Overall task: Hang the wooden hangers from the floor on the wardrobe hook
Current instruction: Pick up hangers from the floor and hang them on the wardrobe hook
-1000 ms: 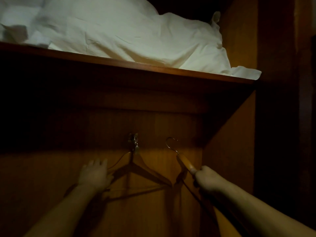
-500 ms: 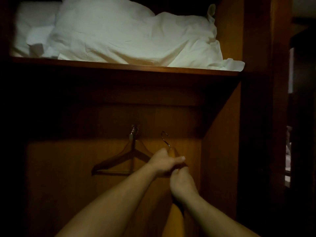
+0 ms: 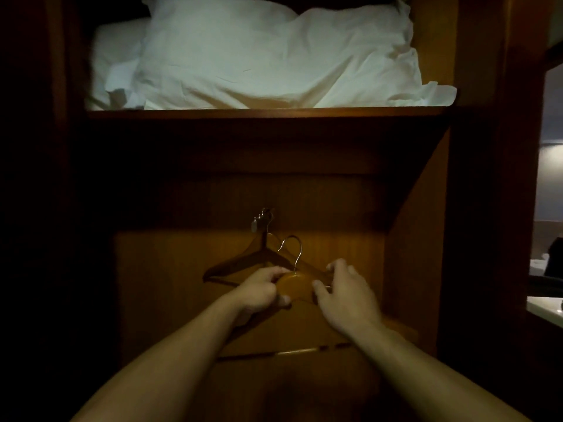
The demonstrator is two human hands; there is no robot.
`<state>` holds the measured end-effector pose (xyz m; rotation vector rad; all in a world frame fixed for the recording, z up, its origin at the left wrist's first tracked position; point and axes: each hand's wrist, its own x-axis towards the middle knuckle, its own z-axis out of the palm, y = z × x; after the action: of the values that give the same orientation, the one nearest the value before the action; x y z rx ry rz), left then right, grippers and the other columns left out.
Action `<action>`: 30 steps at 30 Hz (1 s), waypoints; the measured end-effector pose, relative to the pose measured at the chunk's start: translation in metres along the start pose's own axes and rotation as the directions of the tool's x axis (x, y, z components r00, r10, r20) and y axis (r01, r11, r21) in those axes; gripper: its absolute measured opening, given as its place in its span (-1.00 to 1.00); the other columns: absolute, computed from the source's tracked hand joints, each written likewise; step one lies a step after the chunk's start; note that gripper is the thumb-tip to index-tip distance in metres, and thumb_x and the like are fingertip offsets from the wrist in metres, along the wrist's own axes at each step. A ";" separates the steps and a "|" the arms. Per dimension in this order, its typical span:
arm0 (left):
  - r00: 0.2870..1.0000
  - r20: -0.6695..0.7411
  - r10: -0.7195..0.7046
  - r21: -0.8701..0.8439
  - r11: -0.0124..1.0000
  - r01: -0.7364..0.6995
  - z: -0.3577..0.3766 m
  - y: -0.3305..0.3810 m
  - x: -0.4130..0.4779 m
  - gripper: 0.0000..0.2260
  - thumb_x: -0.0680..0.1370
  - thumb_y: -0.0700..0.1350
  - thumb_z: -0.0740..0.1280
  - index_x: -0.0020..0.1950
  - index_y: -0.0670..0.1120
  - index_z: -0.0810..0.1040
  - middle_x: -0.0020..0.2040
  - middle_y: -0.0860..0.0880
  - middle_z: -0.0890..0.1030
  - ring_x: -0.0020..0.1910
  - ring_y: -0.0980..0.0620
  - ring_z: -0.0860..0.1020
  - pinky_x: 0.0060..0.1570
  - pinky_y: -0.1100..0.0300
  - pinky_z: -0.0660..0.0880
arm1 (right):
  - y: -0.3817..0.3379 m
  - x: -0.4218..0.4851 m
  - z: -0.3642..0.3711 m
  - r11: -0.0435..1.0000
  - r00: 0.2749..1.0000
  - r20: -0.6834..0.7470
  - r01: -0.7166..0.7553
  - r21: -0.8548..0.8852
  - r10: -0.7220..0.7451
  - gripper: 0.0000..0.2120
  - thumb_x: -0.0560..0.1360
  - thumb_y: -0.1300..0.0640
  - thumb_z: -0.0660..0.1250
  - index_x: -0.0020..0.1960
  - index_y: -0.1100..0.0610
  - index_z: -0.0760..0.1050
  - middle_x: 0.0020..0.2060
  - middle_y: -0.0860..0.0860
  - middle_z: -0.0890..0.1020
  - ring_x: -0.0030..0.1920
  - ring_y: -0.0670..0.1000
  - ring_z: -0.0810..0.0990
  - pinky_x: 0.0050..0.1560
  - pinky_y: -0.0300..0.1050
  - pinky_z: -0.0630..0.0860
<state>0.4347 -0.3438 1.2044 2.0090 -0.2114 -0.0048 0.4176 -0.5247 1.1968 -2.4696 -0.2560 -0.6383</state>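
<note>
A metal wardrobe hook [image 3: 262, 219] sticks out of the back panel. A dark wooden hanger [image 3: 243, 260] hangs from it against the panel. In front of it I hold a second wooden hanger [image 3: 295, 284] upright, its silver wire hook curving up just right of and below the wardrobe hook. My left hand [image 3: 262, 289] grips the hanger's left shoulder near the neck. On the right shoulder rests my right hand [image 3: 345, 292], fingers curled around it. The hanger's lower bar shows below my wrists.
A wooden shelf [image 3: 268, 112] crosses above the hook and carries white pillows [image 3: 274, 53]. The wardrobe's right side wall [image 3: 426, 239] stands close to my right hand. A lit room shows beyond the wardrobe at the far right.
The held hanger has turned from edge-on to face me and risen toward the wardrobe hook. My hands have spread apart, one on each shoulder. The view shifted right.
</note>
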 end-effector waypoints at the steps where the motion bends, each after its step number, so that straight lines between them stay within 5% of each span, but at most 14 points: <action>1: 0.999 0.035 0.012 -0.009 1.000 -0.012 -0.006 -0.001 -0.003 -0.55 0.52 -0.40 0.33 0.30 0.03 0.47 0.24 -0.11 0.47 0.18 -0.16 0.55 0.10 0.01 0.54 | 0.002 0.004 -0.002 0.993 0.998 -0.016 0.060 -0.098 -0.061 -0.53 0.57 -0.22 0.22 0.39 -0.01 0.31 0.22 -0.04 0.45 0.21 -0.03 0.44 0.20 -0.10 0.48; 3: 0.996 0.086 0.031 -0.035 0.999 -0.028 -0.015 -0.002 -0.006 -0.56 0.52 -0.39 0.31 0.31 0.01 0.48 0.27 -0.13 0.46 0.19 -0.17 0.55 0.13 -0.02 0.52 | 0.002 0.012 -0.005 0.976 0.991 0.060 0.131 -0.174 -0.123 -0.43 0.54 -0.36 0.14 0.38 -0.01 0.32 0.22 -0.03 0.46 0.22 -0.02 0.44 0.24 -0.04 0.47; 6: 0.987 0.143 0.075 -0.117 0.991 -0.058 -0.022 -0.003 -0.006 -0.55 0.49 -0.38 0.32 0.31 -0.01 0.52 0.28 -0.18 0.50 0.18 -0.19 0.56 0.26 -0.16 0.47 | -0.002 0.020 0.000 0.995 0.963 0.253 0.098 -0.024 -0.089 -0.43 0.53 -0.41 0.02 0.23 0.01 0.39 -0.01 -0.04 0.57 -0.05 -0.05 0.57 0.00 -0.07 0.59; 9: 0.979 0.166 0.119 -0.182 0.979 -0.088 -0.027 -0.001 0.000 -0.61 0.49 -0.30 0.36 0.30 -0.06 0.53 0.14 -0.09 0.60 0.11 -0.11 0.57 0.21 -0.11 0.48 | -0.008 0.020 0.008 0.987 0.966 0.203 0.158 0.035 -0.162 -0.44 0.49 -0.43 -0.08 0.06 -0.01 0.41 -0.22 -0.04 0.57 -0.24 -0.05 0.58 -0.17 -0.04 0.56; 11: 0.977 0.143 0.156 -0.294 0.950 -0.109 -0.030 0.009 0.004 -0.60 0.45 -0.06 0.43 0.29 -0.03 0.53 0.01 0.03 0.66 0.10 -0.04 0.55 0.13 -0.05 0.47 | -0.009 0.020 0.009 0.976 0.964 0.164 0.217 -0.025 -0.210 -0.50 0.51 -0.41 -0.07 -0.01 -0.03 0.37 -0.28 -0.07 0.52 -0.25 -0.02 0.55 -0.21 -0.01 0.51; 14: 0.981 0.009 0.192 -0.414 0.894 -0.171 -0.036 0.029 0.013 -0.64 0.53 0.13 0.38 0.25 -0.02 0.55 0.14 -0.04 0.67 0.11 -0.08 0.63 0.11 -0.02 0.53 | -0.011 0.019 0.008 0.945 0.950 0.203 0.272 -0.179 -0.235 -0.53 0.55 -0.40 -0.06 0.04 -0.05 0.36 -0.24 -0.10 0.46 -0.18 0.00 0.50 -0.17 -0.03 0.42; 21: 0.961 -0.035 0.275 -0.442 0.858 -0.261 -0.035 0.028 0.041 -0.81 0.66 -0.16 0.22 0.15 -0.14 0.61 -0.04 -0.09 0.71 -0.12 0.03 0.68 -0.09 0.17 0.64 | -0.007 0.028 0.023 0.945 0.953 0.162 0.283 -0.165 -0.257 -0.54 0.53 -0.43 -0.09 -0.01 -0.09 0.33 -0.26 -0.13 0.47 -0.20 -0.04 0.53 -0.14 0.00 0.51; 25: 0.956 0.022 0.293 -0.557 0.798 -0.231 -0.040 0.025 0.052 -0.80 0.67 -0.18 0.20 0.15 -0.14 0.60 -0.08 -0.09 0.72 -0.15 0.01 0.69 -0.16 0.19 0.65 | -0.005 0.034 0.028 0.958 0.957 0.147 0.267 -0.101 -0.251 -0.37 0.37 -0.54 -0.21 -0.04 -0.11 0.37 -0.27 -0.13 0.50 -0.17 -0.01 0.57 -0.10 0.06 0.54; 30: 0.964 0.074 0.257 -0.525 0.831 -0.181 -0.041 0.010 0.065 -0.76 0.63 -0.01 0.25 0.20 -0.09 0.57 -0.01 -0.11 0.72 -0.03 -0.04 0.69 -0.07 0.13 0.61 | 0.002 0.047 0.040 0.978 0.975 0.101 0.204 -0.049 -0.198 -0.47 0.40 -0.52 -0.16 -0.15 -0.14 0.34 -0.29 -0.12 0.53 -0.23 -0.05 0.55 -0.23 -0.05 0.43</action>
<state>0.5013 -0.3211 1.2375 1.4369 -0.4820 -0.0537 0.4744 -0.5014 1.1900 -2.5549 -0.5378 -0.6181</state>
